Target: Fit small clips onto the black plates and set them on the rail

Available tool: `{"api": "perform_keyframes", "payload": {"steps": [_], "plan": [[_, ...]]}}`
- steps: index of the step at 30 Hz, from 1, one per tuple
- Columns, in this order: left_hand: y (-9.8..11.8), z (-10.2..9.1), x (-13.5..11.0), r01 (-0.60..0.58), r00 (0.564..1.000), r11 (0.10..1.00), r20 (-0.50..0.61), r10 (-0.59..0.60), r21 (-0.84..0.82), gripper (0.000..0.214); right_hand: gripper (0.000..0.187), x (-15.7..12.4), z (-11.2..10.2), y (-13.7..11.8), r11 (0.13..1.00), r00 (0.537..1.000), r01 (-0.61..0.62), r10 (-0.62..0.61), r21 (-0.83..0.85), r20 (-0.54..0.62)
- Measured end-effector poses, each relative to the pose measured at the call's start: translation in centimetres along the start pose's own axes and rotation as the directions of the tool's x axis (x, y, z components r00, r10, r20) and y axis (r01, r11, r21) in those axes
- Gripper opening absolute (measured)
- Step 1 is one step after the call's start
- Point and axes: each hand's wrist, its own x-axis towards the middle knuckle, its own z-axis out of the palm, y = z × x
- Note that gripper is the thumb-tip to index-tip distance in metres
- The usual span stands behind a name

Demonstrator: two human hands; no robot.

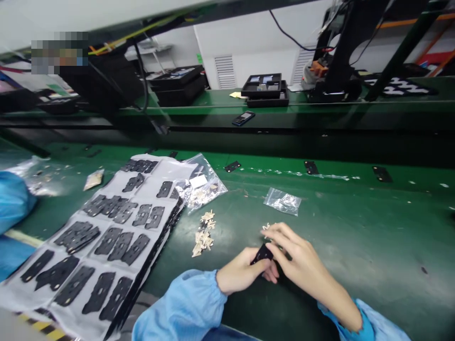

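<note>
A small black plate [262, 254] is held in my left hand [241, 271], with the thumb on its face and the fingers curled beneath. My right hand [298, 255] meets the plate's upper right edge with one fingertip, its other fingers bent over a few small pale pieces [266, 227] on the bench. To the left of my hands lies a loose pile of small cream-coloured pieces [203, 239]. Farther left, several similar black plates [121, 245] are laid out in rows on a white sheet [142, 182] atop a stack.
A clear bag of small parts [206, 189] lies beside the stack, and a smaller clear bag [282, 201] sits beyond my hands. Black plates [311, 167] are spaced along the green bench's back. A phone [243, 118] and black trays [263, 87] rest above. At left is another person's blue sleeve [14, 201].
</note>
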Motion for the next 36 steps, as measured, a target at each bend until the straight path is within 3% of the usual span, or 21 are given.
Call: {"api": "perform_keyframes", "payload": {"steps": [2, 3, 5, 7, 8, 11, 15, 21, 28, 36], "plan": [[-0.1, -1.3, -0.3, -0.067, 0.974, 0.984, -0.205, 0.101, 0.165, 0.028, 0.027, 0.2, -0.2, 0.8, 0.998, 0.997, -0.055, 0.055, -0.004, -0.062], [-0.1, -2.4, -0.6, -0.078, 0.932, 0.96, -0.322, 0.166, 0.268, 0.025, 0.026, 0.3, -0.2, 1.2, 0.997, 0.994, -0.069, 0.07, 0.022, -0.08], [-0.1, -5.6, -1.6, -0.035, 0.785, 0.883, -0.534, 0.314, 0.467, 0.021, 0.024, 0.5, -0.3, 1.9, 0.993, 0.992, -0.075, 0.083, 0.088, -0.096], [-0.2, -9.3, -2.7, 0.078, 0.631, 0.79, -0.643, 0.434, 0.609, 0.021, 0.024, 0.6, -0.3, 2.3, 0.987, 0.992, -0.078, 0.09, 0.137, -0.083], [-0.4, -11.0, -3.2, 0.155, 0.58, 0.729, -0.659, 0.479, 0.667, 0.02, 0.023, 0.6, -0.2, 2.5, 0.985, 0.993, -0.079, 0.091, 0.156, -0.071], [-0.9, -14.9, -3.9, 0.265, 0.59, 0.588, -0.611, 0.528, 0.764, 0.021, 0.024, 0.6, 0.1, 2.7, 0.978, 0.996, -0.077, 0.083, 0.193, -0.019], [-1.5, -16.9, -3.1, 0.284, 0.659, 0.559, -0.582, 0.476, 0.779, 0.028, 0.025, 0.7, 0.4, 2.9, 0.979, 0.997, -0.076, 0.077, 0.188, 0.006], [-1.6, -17.8, -2.6, 0.291, 0.704, 0.587, -0.585, 0.404, 0.756, 0.03, 0.025, 1.0, 0.4, 3.0, 0.981, 0.998, -0.053, 0.057, 0.188, -0.018], [-0.9, -17.9, -4.2, 0.24, 0.704, 0.616, -0.571, 0.422, 0.751, 0.029, 0.025, 1.0, 0.3, 3.0, 0.985, 0.999, -0.042, 0.046, 0.165, -0.02], [-0.3, -16.8, -5.2, 0.188, 0.671, 0.775, -0.655, 0.347, 0.604, 0.031, 0.024, 1.2, 0.6, 3.2, 0.988, 0.999, -0.052, 0.052, 0.147, 0.002]]}}
